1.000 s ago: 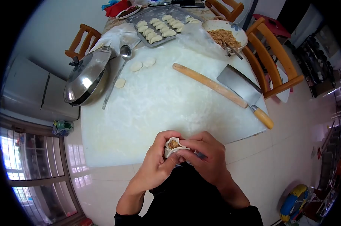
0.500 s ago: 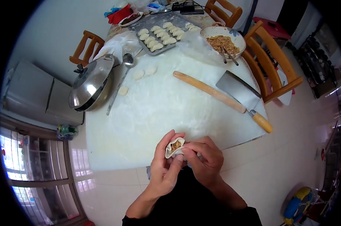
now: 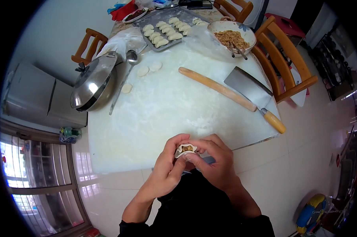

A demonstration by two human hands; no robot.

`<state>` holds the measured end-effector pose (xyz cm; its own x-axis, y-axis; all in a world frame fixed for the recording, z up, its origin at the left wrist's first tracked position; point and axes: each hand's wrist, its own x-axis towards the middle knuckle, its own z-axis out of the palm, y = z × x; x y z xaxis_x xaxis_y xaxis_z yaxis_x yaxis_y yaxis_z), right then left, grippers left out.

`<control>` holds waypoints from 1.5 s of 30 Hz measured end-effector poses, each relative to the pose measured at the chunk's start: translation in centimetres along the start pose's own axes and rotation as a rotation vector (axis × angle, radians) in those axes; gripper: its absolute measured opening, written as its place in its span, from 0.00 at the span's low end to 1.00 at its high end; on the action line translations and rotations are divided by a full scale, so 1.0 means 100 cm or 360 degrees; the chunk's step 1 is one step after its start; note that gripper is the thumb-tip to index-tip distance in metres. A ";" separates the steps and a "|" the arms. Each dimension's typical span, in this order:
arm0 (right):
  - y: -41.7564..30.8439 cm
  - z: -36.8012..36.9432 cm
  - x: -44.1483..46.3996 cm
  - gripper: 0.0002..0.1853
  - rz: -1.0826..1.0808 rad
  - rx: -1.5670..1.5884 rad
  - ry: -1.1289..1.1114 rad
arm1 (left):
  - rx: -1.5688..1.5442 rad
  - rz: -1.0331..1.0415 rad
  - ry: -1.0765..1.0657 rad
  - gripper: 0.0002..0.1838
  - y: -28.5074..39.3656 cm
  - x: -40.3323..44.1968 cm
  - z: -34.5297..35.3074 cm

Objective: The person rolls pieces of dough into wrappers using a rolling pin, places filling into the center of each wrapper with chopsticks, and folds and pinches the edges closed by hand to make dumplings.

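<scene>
Between my hands, just over the near edge of the floured board [image 3: 154, 114], is a half-folded dumpling [image 3: 186, 149] with brown filling showing through its open top. My left hand [image 3: 168, 164] cups it from the left, fingers curled behind it and thumb in front. From the right, my right hand [image 3: 214, 160] pinches the wrapper's edge between thumb and fingers. Three round dough wrappers lie on the board, among them a small wrapper [image 3: 126, 88] at the left. A wooden rolling pin [image 3: 218, 89] and a cleaver [image 3: 249, 89] rest to the right.
Folded dumplings [image 3: 162, 33] sit in rows on a metal tray [image 3: 166, 46] at the back. Beside it stands a bowl of filling [image 3: 231, 38] with utensils in it. A lidded wok [image 3: 95, 85] and a long ladle [image 3: 123, 83] are at left. Wooden chairs [image 3: 289, 71] flank the table.
The dumpling's opening has narrowed as its edges come together. My right hand has closed in further around it, its fingers now reaching behind the wrapper. The view has shifted slightly.
</scene>
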<state>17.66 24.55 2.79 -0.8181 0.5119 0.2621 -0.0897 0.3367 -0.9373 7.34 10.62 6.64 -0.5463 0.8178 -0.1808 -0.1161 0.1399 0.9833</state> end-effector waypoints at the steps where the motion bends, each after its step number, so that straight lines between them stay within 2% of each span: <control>1: 0.002 0.001 -0.001 0.18 -0.0032 0.0001 0.0048 | -0.0035 -0.0049 -0.0036 0.28 0.004 0.001 0.000; 5: 0.004 0.004 -0.003 0.16 -0.0046 -0.0042 0.0207 | 0.0020 -0.0004 -0.0015 0.30 0.007 0.006 -0.001; 7: 0.002 0.007 -0.003 0.15 -0.0092 -0.0034 0.0301 | -0.0408 0.0058 0.0243 0.27 0.007 0.005 0.005; 8: 0.001 0.009 -0.002 0.14 -0.0124 -0.0023 0.0393 | -0.0401 0.0074 0.0244 0.27 0.003 0.005 0.007; 11: 0.003 0.020 0.002 0.14 -0.0242 -0.0034 0.0487 | -0.0541 0.0087 0.0614 0.17 -0.017 0.004 0.018; 14: 0.006 0.024 0.002 0.12 -0.0298 -0.0155 0.0450 | -0.0724 0.0096 0.0801 0.19 -0.030 0.007 0.031; 18: 0.018 0.027 0.000 0.11 -0.0418 -0.0200 0.0399 | -0.0777 0.0253 0.0761 0.21 -0.043 0.008 0.040; 21: 0.014 0.024 0.000 0.11 -0.0373 -0.0249 0.0303 | -0.0795 0.0182 0.0689 0.21 -0.044 0.005 0.036; 23: 0.003 0.021 0.002 0.12 -0.0148 -0.0075 0.0239 | -0.0732 0.0215 0.0683 0.21 -0.049 0.006 0.034; 25: -0.007 0.017 0.006 0.13 -0.0120 -0.0089 0.0211 | -0.0671 0.0243 0.0670 0.21 -0.053 0.005 0.032; 27: -0.006 0.017 0.008 0.14 -0.0092 -0.0103 0.0187 | -0.0606 0.0131 0.0592 0.21 -0.055 0.001 0.029; 38: 0.011 0.024 0.003 0.11 -0.0480 -0.0400 0.0261 | -0.0513 0.0166 0.0633 0.20 -0.055 0.003 0.024; 45: 0.006 0.023 0.002 0.12 -0.0363 -0.0357 0.0043 | -0.0318 -0.0026 0.0408 0.20 -0.052 -0.007 0.008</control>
<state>16.09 23.03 1.71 -0.7757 0.4229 0.4684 -0.1390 0.6095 -0.7805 8.96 9.81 1.69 -0.7312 0.6456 -0.2202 -0.2734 0.0184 0.9617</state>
